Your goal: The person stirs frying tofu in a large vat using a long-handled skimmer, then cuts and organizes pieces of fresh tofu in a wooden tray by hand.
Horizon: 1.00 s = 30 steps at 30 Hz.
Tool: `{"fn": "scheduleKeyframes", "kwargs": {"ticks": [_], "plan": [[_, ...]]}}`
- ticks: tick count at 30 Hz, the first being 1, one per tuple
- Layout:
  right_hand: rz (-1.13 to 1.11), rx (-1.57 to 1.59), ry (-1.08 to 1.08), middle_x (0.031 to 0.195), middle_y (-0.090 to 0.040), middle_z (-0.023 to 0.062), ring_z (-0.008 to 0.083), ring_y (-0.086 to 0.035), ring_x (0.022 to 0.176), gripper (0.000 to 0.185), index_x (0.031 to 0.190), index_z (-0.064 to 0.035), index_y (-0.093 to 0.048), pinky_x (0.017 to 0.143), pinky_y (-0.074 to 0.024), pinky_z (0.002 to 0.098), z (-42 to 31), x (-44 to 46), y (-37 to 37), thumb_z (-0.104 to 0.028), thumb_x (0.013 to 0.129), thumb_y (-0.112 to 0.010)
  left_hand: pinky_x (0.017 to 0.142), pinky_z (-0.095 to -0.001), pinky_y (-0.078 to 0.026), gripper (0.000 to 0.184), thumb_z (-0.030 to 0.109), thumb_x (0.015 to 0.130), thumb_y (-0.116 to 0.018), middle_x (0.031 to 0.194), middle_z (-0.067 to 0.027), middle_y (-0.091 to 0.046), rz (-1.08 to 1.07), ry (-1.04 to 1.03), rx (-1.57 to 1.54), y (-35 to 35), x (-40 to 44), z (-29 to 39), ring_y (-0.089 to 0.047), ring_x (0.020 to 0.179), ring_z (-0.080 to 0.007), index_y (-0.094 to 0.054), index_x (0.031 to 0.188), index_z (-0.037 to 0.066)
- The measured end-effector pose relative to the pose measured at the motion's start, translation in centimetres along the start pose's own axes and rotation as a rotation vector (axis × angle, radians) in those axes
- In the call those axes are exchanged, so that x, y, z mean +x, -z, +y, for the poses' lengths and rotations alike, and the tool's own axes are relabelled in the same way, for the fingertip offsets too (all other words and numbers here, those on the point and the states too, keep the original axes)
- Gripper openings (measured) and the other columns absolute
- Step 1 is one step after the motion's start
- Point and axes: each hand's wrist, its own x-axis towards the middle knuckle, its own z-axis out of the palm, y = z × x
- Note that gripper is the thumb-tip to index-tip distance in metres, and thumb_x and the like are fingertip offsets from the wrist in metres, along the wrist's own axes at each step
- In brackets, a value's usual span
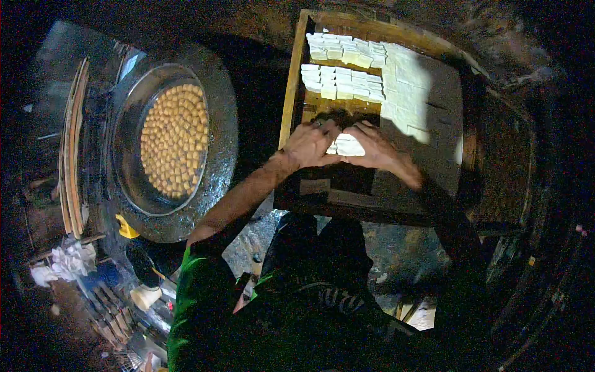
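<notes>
The left hand (312, 144) and the right hand (379, 150) are working over the tray (295, 80), left of its middle and toward its near edge. Between them they are grasping a cluster (348, 147) of white blocks: the left fingers are curling around its left end, the right fingers are bending around its right end. Some fingertips are hiding in shadow, and whether the cluster is resting on the wood or being lifted, I cannot tell.

Two rows of blocks are lying farther off, the far row (344, 48) running near the tray's far edge and the second row (342, 82) lying between it and the hands. A white slab (403, 90) is spreading toward the tray's right edge, shadow falling across part of it.

Beyond the tray's left edge a round pan (129, 124) is holding many brown lumps (175, 141), and long sticks (73, 155) are standing past the pan's left edge.
</notes>
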Motion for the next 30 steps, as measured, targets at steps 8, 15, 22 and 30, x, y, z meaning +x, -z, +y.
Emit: {"fn": "scheduleKeyframes", "kwargs": {"ticks": [8,15,22,30], "plan": [[-0.049,-0.427,-0.031,0.137,-0.046,0.0122,0.0340,-0.041,0.128,0.079,0.135,-0.0066,-0.045,0.101,-0.0370,0.0539,-1.0,-0.5,-0.3,-0.057,0.078,-0.066,0.101,-0.0514,-0.040,0.076,0.056,0.082,-0.058,0.139,-0.0202,-0.044,0.137,-0.072,0.296,-5.0,0.0,-1.8,-0.046,0.124,-0.0393,-0.043,0.137,0.007],[0.065,-0.462,0.040,0.143,-0.042,0.0102,0.0320,-0.041,0.129,0.083,0.140,-0.0087,-0.041,0.103,-0.0332,0.0540,-1.4,-0.7,0.0,-0.060,0.079,-0.064,0.105,-0.0526,-0.035,0.082,0.056,0.079,-0.062,0.141,-0.0205,-0.043,0.157,-0.091,0.287,-3.2,-1.2,-1.0,-0.040,0.131,-0.0390,-0.037,0.142,0.010],[0.063,-0.573,0.101,0.142,-0.044,0.0114,0.0303,-0.043,0.125,0.078,0.139,-0.0048,-0.042,0.100,-0.0346,0.0472,-2.7,-0.5,0.3,-0.054,0.082,-0.062,0.111,-0.0556,-0.027,0.083,0.053,0.076,-0.067,0.141,-0.0197,-0.042,0.211,-0.098,0.230,-6.2,-2.2,-2.6,-0.038,0.133,-0.0404,-0.038,0.142,0.012],[-0.095,-0.383,0.483,0.134,-0.048,0.0144,0.0322,-0.047,0.121,0.048,0.127,-0.0099,-0.054,0.101,-0.0372,0.0534,-4.4,-2.7,-3.4,-0.035,0.087,-0.056,0.100,-0.0540,-0.037,0.066,0.047,0.080,-0.064,0.132,-0.0181,-0.046,0.258,-0.131,0.289,-4.6,-3.8,-2.7,-0.047,0.122,-0.0363,-0.044,0.132,0.011]]}}
